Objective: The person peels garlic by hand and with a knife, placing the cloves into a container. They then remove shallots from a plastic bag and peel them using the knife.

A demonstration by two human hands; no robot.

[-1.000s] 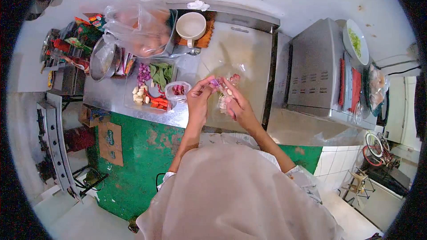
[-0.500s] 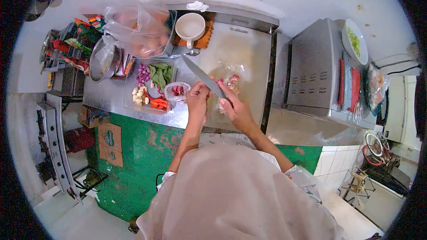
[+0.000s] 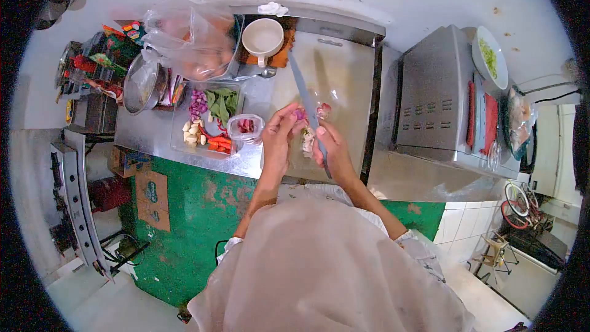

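My right hand (image 3: 334, 150) is closed round the handle of a long kitchen knife (image 3: 301, 83), its blade pointing away from me over the white cutting board (image 3: 353, 80). Between the fingertips of my left hand (image 3: 276, 141) is a small purple shallot (image 3: 300, 114), close to the blade. Pale and reddish peelings (image 3: 308, 141) lie on the board beneath and between my hands. Just past the blade are more reddish scraps (image 3: 323, 110) by some clear plastic. Left of my left hand stands a small clear tub (image 3: 246, 126) with dark red pieces in it.
A clear tray (image 3: 178, 144) holds shallots, garlic, green leaves and red chillies. Behind it are a bag of eggs (image 3: 203, 49), a cream mug (image 3: 263, 37), a spoon (image 3: 267, 73) and a metal bowl (image 3: 145, 86). A metal appliance (image 3: 433, 98) stands to the right.
The knife has swung from pointing up-left to nearly straight away from me, and its handle end is lower. My hands have parted slightly, bringing the shallot into sight.
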